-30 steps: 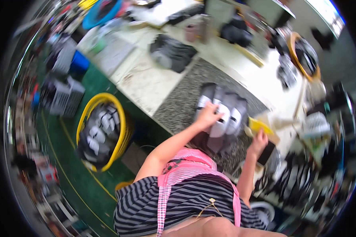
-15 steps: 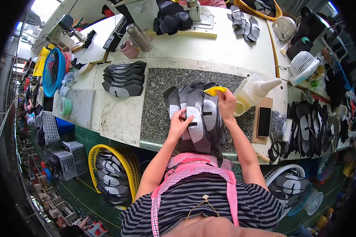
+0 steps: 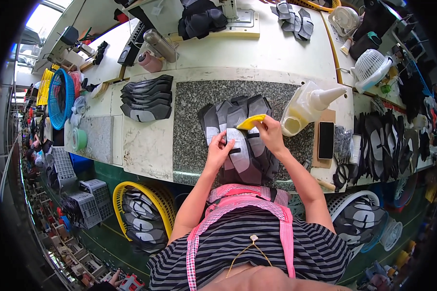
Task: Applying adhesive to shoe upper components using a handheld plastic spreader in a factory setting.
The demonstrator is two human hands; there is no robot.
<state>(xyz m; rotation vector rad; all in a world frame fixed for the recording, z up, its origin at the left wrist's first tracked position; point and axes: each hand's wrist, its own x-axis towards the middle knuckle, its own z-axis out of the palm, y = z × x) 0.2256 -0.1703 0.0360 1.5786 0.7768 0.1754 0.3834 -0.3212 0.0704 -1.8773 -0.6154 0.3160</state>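
Observation:
A fanned pile of dark grey cut fabric pieces [image 3: 257,162] with light grey panels lies on the speckled stone slab [image 3: 187,131] in front of me. My left hand [image 3: 220,151] grips the left edge of the top piece [image 3: 239,145], its thumb on the light panel near a small black mark. My right hand [image 3: 271,135] pinches a yellow flat scraper [image 3: 250,121], whose blade is over the upper end of that piece. Whether the blade touches it I cannot tell. Right of the pile is an open translucent bottle [image 3: 303,107] with a white cone spout, tilted over.
A phone [image 3: 325,140] on a cardboard piece and black scissors [image 3: 341,175] lie to the right. More stacked pieces [image 3: 147,98] lie at left, behind them a pink cup [image 3: 149,62] and a metal flask [image 3: 160,44]. Yellow [image 3: 167,208] and white [image 3: 369,196] baskets of pieces stand below the table.
My right hand has brought the yellow scraper left and down, from above the pile's right side to over the top piece. My left hand stays at that piece's edge.

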